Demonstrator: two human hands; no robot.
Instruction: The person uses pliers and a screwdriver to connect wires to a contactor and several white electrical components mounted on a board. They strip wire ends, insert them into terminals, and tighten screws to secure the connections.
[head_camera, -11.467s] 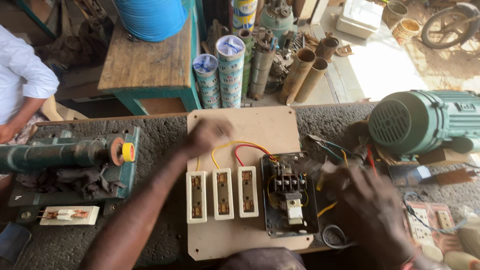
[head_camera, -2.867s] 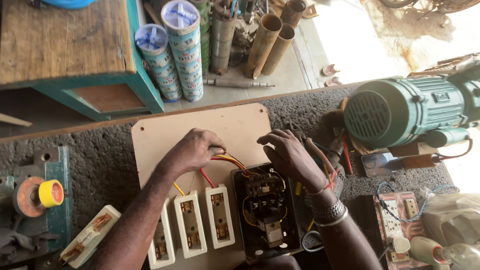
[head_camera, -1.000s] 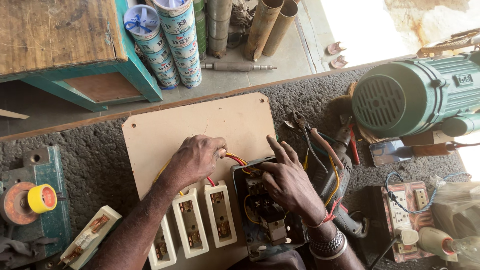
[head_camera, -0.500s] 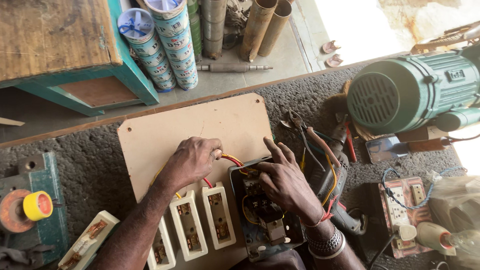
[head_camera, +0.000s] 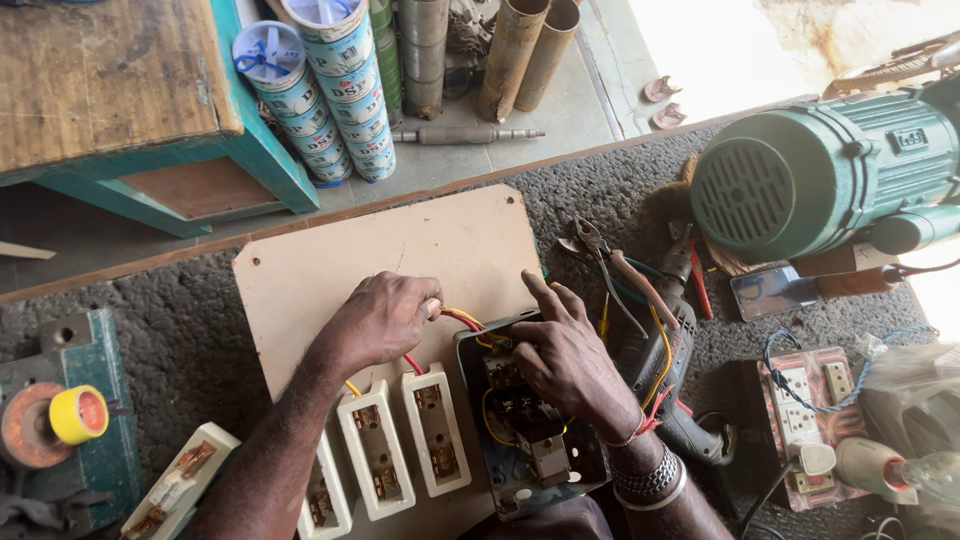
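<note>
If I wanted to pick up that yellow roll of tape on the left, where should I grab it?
Probably pinch the yellow tape roll by its round outer rim, coming down from above. It looks to rest on the green machine at the bench's left edge, with its outer rim open all round, far from both hands.

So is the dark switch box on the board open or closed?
Open: the switch box has no cover, its wires and inner parts show; the right hand reaches in.
</note>
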